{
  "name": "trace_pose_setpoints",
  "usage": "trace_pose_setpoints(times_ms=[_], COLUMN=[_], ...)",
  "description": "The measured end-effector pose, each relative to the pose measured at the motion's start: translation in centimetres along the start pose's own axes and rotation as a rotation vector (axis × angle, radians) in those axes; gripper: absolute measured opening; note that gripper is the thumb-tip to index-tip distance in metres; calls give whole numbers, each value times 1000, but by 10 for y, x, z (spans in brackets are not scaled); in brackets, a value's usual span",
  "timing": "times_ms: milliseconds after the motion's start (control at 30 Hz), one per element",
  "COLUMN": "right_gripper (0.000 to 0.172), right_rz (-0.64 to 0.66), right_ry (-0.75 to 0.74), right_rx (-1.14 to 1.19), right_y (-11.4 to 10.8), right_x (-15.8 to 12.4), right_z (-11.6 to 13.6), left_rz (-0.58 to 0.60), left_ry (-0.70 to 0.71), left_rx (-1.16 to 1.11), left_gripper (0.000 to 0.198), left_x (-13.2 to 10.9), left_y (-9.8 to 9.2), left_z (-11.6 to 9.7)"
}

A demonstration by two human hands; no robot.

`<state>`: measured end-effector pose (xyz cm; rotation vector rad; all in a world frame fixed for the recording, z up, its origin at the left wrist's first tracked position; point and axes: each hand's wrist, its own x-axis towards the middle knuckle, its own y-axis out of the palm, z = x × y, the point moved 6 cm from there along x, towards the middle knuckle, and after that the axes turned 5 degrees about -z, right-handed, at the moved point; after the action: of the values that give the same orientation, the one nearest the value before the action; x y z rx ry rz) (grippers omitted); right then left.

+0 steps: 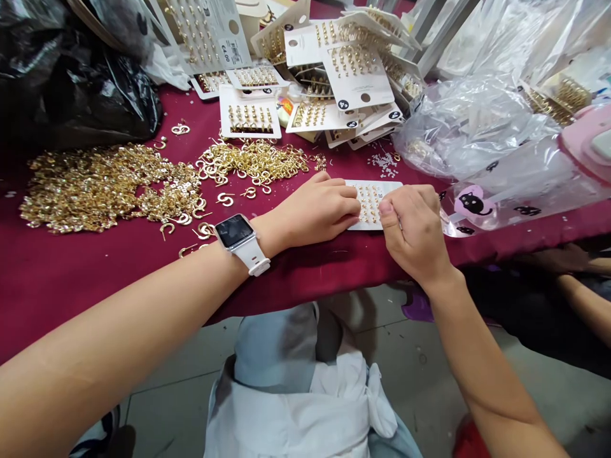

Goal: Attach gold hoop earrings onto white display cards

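A white earring card (370, 202) with rows of small gold earrings lies near the front edge of the dark red cloth. My left hand (327, 207), with a white-strapped watch at its wrist, has its curled fingers closed on the card's left side. Over the right side my right hand (414, 230) is closed, its thumb above the card beside the earrings. What its fingers hold, if anything, is hidden. Beyond my left hand lies a pile of gold hoop earrings (255, 160). A wider heap of small gold pieces (102, 187) spreads farther left.
Stacked, filled earring cards (360, 76) stand at the back. A black plastic bag (71, 83) sits at the back left. Clear plastic bags (470, 121) and a pink-lidded transparent container (515, 200) crowd the right. Another person's arm (585, 302) shows at the right edge.
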<state>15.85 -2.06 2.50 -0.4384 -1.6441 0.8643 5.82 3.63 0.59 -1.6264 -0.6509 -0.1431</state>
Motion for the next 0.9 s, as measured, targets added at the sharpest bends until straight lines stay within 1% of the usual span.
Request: trace_pose_setpoints(times_ms=[67, 167, 267, 333, 500, 600, 733, 900], right_gripper=[30, 23, 13, 8, 9, 10, 14, 14], right_rz=[10, 57, 126, 135, 43, 3, -5, -18], right_ry=[43, 83, 58, 42, 26, 63, 118, 125], right_rx=[19, 37, 60, 60, 47, 70, 91, 63], right_y=[2, 6, 9, 8, 2, 3, 5, 3], right_x=[-2, -6, -9, -10, -8, -7, -8, -5], right_z=[-2, -5, -3, -2, 1, 1, -1, 1], left_rz=[1, 2, -2, -3, -7, 0, 4, 1], left_ry=[-5, -4, -2, 1, 0, 1, -2, -8], left_rx=[-9, -30, -45, -48, -52, -46, -39, -58], left_gripper=[24, 24, 24, 24, 24, 23, 23, 25], left_x=[0, 1, 0, 0, 1, 1, 2, 2], left_y=[1, 1, 1, 1, 2, 2, 1, 1], left_z=[0, 1, 2, 2, 3, 3, 2, 2])
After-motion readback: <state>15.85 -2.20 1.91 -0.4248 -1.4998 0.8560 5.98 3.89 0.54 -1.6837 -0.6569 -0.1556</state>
